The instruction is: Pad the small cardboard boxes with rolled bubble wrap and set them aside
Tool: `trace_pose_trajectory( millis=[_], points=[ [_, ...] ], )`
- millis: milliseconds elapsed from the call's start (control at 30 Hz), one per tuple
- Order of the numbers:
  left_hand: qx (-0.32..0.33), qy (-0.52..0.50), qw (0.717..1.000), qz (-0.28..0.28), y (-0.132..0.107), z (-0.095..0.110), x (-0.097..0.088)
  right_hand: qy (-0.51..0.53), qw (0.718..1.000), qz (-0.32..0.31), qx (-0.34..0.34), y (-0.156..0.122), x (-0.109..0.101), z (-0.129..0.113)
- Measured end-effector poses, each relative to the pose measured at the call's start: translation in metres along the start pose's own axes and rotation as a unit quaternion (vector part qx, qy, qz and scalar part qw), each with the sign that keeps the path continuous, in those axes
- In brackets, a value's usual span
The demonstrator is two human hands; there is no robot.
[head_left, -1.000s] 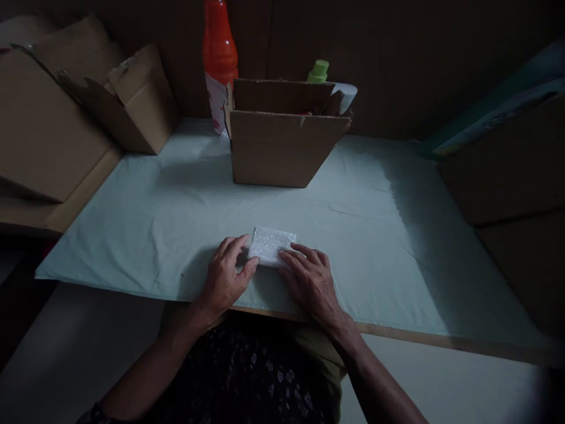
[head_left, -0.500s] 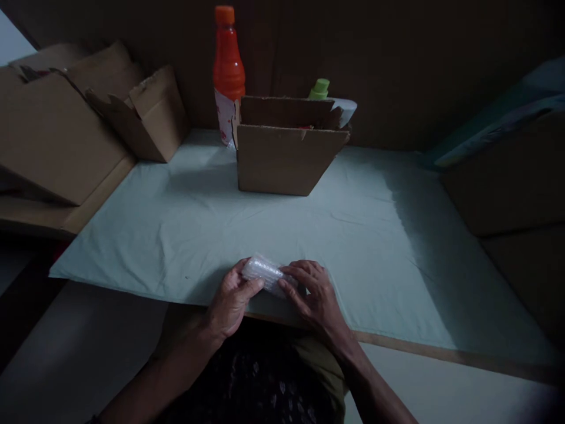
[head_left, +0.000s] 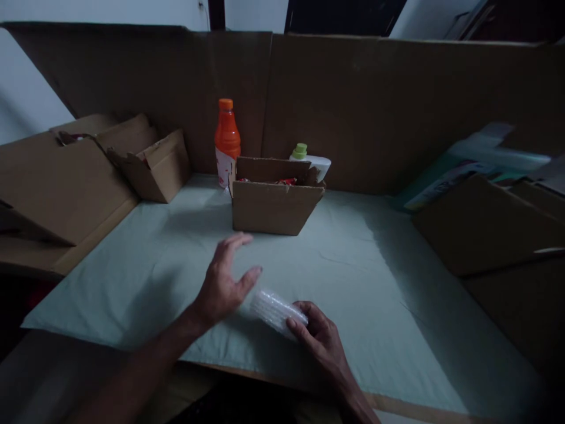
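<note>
A small roll of clear bubble wrap [head_left: 277,312] is tilted above the near part of the table. My right hand [head_left: 320,333] grips its right end between thumb and fingers. Whether anything lies inside the wrap, I cannot tell. My left hand [head_left: 225,282] is raised to the left of the roll, apart from it, with thumb and fingers spread and nothing in them. Beyond the hands stands an open cardboard box [head_left: 273,207] with some red items showing inside.
Behind the box stand an orange bottle [head_left: 228,138] and a white bottle with a green cap [head_left: 301,151]. More cardboard boxes [head_left: 161,168] line the left side. At right, a teal container [head_left: 445,168] leans behind cardboard. Pale green cloth [head_left: 353,265] covers the table; a cardboard wall closes the back.
My left hand has let go of the bubble wrap and moved up, opening. My right hand keeps hold of the roll. The head view has tilted upward.
</note>
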State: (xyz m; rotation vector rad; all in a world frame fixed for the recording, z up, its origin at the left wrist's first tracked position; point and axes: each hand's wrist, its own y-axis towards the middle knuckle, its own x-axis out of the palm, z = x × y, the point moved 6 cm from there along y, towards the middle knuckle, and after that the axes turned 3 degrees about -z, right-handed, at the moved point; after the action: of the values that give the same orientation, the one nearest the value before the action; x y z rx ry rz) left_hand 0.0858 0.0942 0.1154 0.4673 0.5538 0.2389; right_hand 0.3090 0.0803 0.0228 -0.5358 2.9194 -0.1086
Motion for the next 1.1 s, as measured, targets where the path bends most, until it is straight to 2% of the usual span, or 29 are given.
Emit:
trace_pose_trajectory(
  millis=[67, 100, 200, 267, 367, 467, 567, 633, 667, 733, 800, 867, 933, 1000, 1067, 1100],
  points=[
    [0.115, 0.140, 0.983, 0.032, 0.049, 0.011, -0.005, -0.031, 1.000, 0.000, -0.003, -0.004, -0.003, 0.002],
    [0.140, 0.193, 0.971, 0.037, 0.073, 0.012, -0.004, -0.050, 0.999, -0.001, -0.006, -0.006, -0.004, 0.003],
    [0.130, 0.285, 0.949, 0.007, 0.132, 0.003, 0.006, -0.106, 0.994, -0.004, -0.014, -0.013, -0.011, 0.003],
    [0.105, 0.312, 0.944, -0.021, 0.147, -0.003, 0.012, -0.136, 0.991, -0.010, -0.018, -0.018, -0.021, -0.001],
    [0.126, 0.309, 0.942, -0.028, 0.131, 0.003, 0.009, -0.132, 0.991, -0.014, -0.014, -0.024, -0.049, -0.016],
    [0.173, 0.284, 0.943, -0.006, 0.085, 0.023, -0.009, -0.096, 0.994, 0.056, -0.021, -0.030, -0.095, -0.049],
    [0.197, 0.265, 0.944, -0.010, 0.033, 0.043, -0.028, -0.131, 0.973, 0.170, -0.088, -0.037, -0.137, -0.105],
    [0.206, 0.246, 0.947, -0.022, 0.003, 0.053, -0.036, -0.217, 0.943, 0.215, -0.133, -0.036, -0.151, -0.147],
    [0.209, 0.239, 0.948, -0.026, -0.009, 0.056, -0.039, -0.278, 0.920, 0.221, -0.164, -0.033, -0.151, -0.170],
    [0.214, 0.230, 0.949, -0.026, -0.026, 0.060, -0.043, -0.403, 0.866, 0.179, -0.235, -0.020, -0.137, -0.210],
    [0.213, 0.223, 0.950, -0.033, -0.033, 0.059, -0.043, -0.487, 0.818, 0.068, -0.298, 0.000, -0.108, -0.236],
    [0.212, 0.215, 0.953, -0.038, -0.034, 0.058, -0.043, -0.540, 0.775, -0.063, -0.320, 0.022, -0.075, -0.244],
    [0.215, 0.210, 0.953, -0.035, -0.032, 0.057, -0.042, -0.607, 0.718, -0.161, -0.301, 0.043, -0.044, -0.235],
    [0.223, 0.212, 0.951, -0.024, -0.029, 0.057, -0.042, -0.667, 0.667, -0.207, -0.260, 0.064, -0.019, -0.214],
    [0.222, 0.217, 0.950, -0.022, -0.025, 0.057, -0.041, -0.699, 0.641, -0.221, -0.227, 0.082, 0.001, -0.189],
    [0.219, 0.220, 0.950, -0.023, -0.024, 0.056, -0.040, -0.699, 0.642, -0.225, -0.222, 0.088, 0.010, -0.178]
  ],
)
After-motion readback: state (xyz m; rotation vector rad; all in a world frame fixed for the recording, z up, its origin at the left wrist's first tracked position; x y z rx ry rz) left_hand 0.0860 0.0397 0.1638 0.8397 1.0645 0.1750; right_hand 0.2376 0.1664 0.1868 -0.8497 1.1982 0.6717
